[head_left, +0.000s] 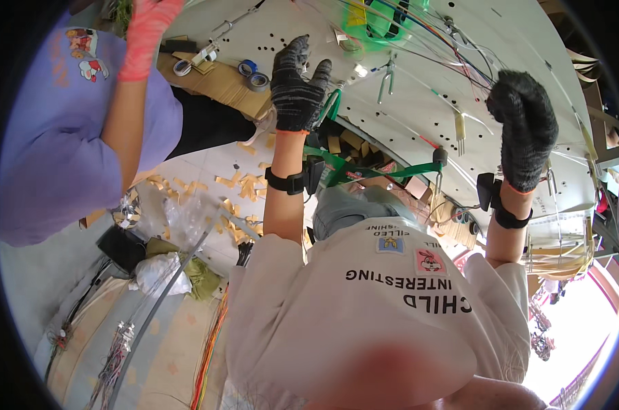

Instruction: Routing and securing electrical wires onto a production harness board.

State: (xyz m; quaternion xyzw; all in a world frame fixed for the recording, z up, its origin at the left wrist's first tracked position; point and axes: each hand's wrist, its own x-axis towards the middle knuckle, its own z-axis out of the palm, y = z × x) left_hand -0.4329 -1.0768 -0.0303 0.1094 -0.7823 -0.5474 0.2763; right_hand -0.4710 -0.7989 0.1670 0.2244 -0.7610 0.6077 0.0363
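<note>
A co-worker in a lilac shirt (43, 137) stood at the left, one arm raised in a pink glove (145, 34) toward the board's upper left corner. Rolls of tape (253, 75) lay there on a stack of brown cardboard (221, 82), within reach of both workers.

The white harness board (419, 109) was tilted toward the person, so the wires (453, 55) stayed spread and held by the metal forks (389, 74). The left hand (297, 85), in a dark knit glove, was open with fingers spread flat near the board's lower edge, just beside a green strap (333, 106); it gripped nothing that could be seen. The right hand (525, 130), likewise gloved, was curled into a loose fist over the board's right part; whether it enclosed a wire could not be told.

Below the lower edge, a bin (354, 147) held brown cardboard pieces. More scraps (238, 191) littered the floor.
</note>
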